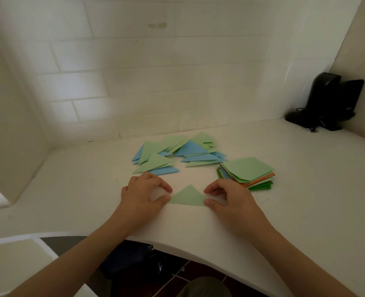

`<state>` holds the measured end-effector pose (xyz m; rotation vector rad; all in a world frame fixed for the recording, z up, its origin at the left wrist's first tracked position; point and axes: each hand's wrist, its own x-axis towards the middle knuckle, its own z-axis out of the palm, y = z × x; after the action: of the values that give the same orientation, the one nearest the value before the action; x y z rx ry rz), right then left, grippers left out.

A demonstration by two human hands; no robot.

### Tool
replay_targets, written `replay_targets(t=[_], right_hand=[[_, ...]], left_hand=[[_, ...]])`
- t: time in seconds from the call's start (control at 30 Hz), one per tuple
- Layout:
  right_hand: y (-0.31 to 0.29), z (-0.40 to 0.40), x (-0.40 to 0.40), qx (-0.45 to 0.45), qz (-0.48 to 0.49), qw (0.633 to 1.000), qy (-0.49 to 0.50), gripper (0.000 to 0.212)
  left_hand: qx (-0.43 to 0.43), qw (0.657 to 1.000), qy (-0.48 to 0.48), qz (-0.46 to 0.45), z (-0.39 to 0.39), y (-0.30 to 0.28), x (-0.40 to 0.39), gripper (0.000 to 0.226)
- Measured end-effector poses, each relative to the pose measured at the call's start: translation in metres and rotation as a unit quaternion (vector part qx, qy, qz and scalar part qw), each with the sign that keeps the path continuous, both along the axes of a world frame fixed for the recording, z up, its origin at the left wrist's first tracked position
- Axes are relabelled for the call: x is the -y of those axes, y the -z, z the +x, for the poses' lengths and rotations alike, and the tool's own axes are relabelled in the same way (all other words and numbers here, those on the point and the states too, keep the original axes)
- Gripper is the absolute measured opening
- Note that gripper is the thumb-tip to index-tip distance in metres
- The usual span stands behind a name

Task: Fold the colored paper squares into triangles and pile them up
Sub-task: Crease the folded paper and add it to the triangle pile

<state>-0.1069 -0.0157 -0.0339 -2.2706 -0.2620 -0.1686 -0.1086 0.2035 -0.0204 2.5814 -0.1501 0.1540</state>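
A light green paper triangle lies flat on the white counter between my hands. My left hand has curled fingers, and its thumb tip presses the triangle's left corner. My right hand mirrors it, thumb on the right corner, forefinger curled just above the edge. Behind them a loose spread of folded green and blue triangles covers the counter. A stack of unfolded squares, green on top with orange, blue and dark green below, stands to the right.
A tiled wall rises right behind the triangles, and side walls close in left and right. A black device with a cord stands in the back right corner. The counter's curved front edge runs under my forearms.
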Motion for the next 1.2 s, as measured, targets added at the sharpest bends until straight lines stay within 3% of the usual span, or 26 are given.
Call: replay_targets(t=[0.13,0.23,0.37,0.57,0.7,0.8,0.87,1.03,1.13,1.2], right_hand=[[0.001,-0.001,0.000,0.009,0.005,1.000,-0.003,0.017],[0.002,-0.001,-0.002,0.021,-0.003,1.000,-0.006,0.016],[0.005,-0.003,-0.002,0.051,-0.011,0.999,-0.012,0.012],[0.004,-0.011,0.008,0.118,-0.049,0.992,-0.023,0.013],[-0.018,0.003,0.042,0.228,-0.047,0.969,0.082,0.014],[-0.020,0.017,0.063,0.168,-0.146,0.970,0.102,0.031],[-0.012,0.021,0.064,0.143,-0.196,0.966,0.092,0.031],[0.003,0.027,0.061,0.201,-0.268,0.936,0.109,0.013],[0.001,0.024,0.058,0.240,-0.291,0.915,0.146,0.026],[-0.001,0.025,0.059,0.234,-0.288,0.918,0.141,0.024]], left_hand=[[0.028,0.999,0.023,0.031,-0.001,0.001,0.016,0.027],[0.056,0.992,0.022,0.107,-0.003,0.001,0.038,0.042],[0.009,0.977,-0.011,0.213,0.003,-0.003,0.053,0.059],[-0.104,0.986,-0.011,0.128,0.016,-0.020,0.049,0.057],[-0.094,0.992,-0.014,0.078,0.014,-0.020,0.047,0.043],[-0.091,0.993,-0.016,0.068,0.012,-0.020,0.049,0.041],[-0.094,0.993,-0.016,0.068,0.011,-0.021,0.049,0.042],[-0.083,0.995,-0.003,0.052,0.011,-0.020,0.048,0.043],[-0.080,0.996,0.003,0.038,0.010,-0.020,0.046,0.043],[-0.076,0.997,0.005,0.031,0.010,-0.018,0.045,0.042]])
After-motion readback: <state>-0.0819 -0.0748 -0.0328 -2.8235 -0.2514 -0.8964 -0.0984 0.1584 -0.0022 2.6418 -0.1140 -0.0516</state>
